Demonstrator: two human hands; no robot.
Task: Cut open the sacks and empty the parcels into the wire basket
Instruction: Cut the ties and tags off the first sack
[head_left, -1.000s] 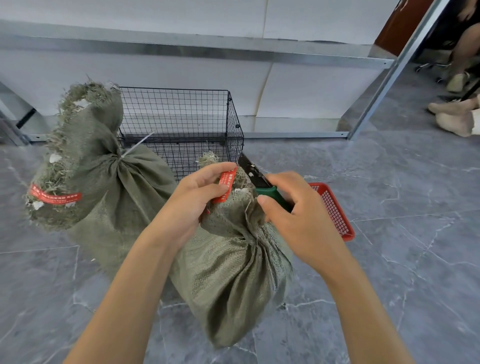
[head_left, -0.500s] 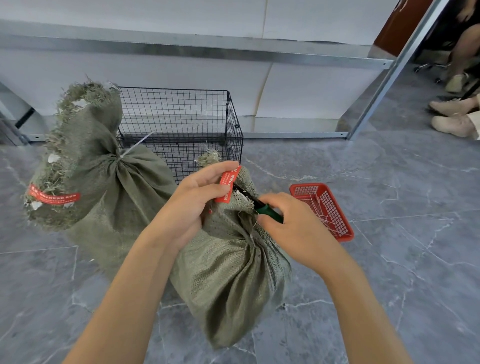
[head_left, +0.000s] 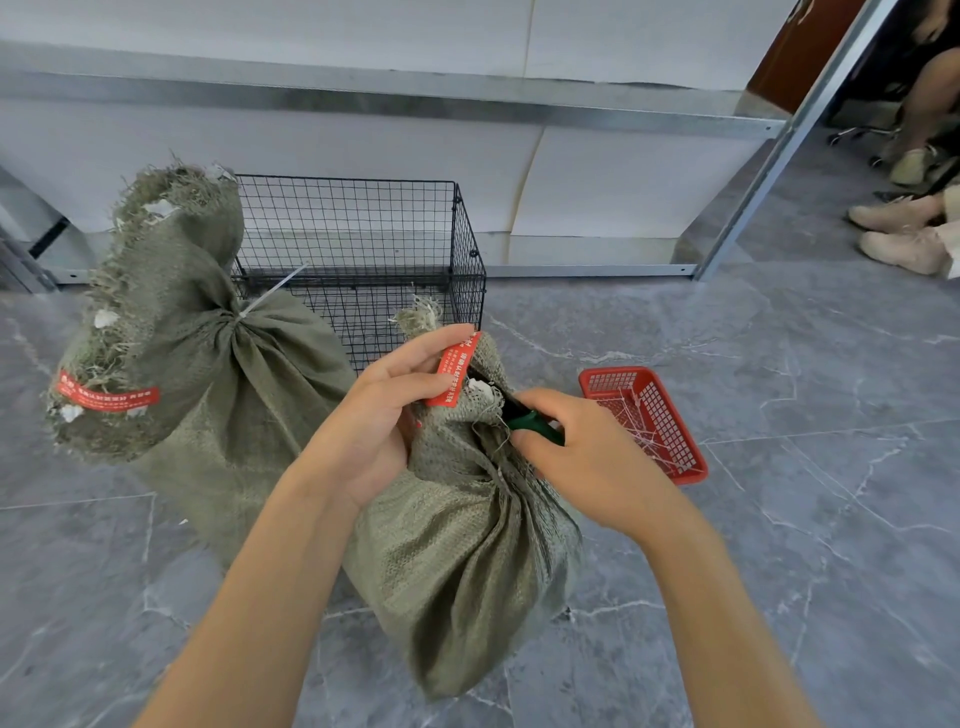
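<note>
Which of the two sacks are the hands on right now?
The nearer sack: the left hand grips its neck, the right hand holds a green-handled cutter there. The taller sack at left stands untouched.

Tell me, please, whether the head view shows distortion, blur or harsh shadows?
In the head view the upright post leans, likely wide-angle stretch; the left hand pinching the red tag and the right hand gripping the green cutter look sharp; its light is soft on the near sack.

Single head view, angled down-forward, close over floor (head_left: 779, 519).
</note>
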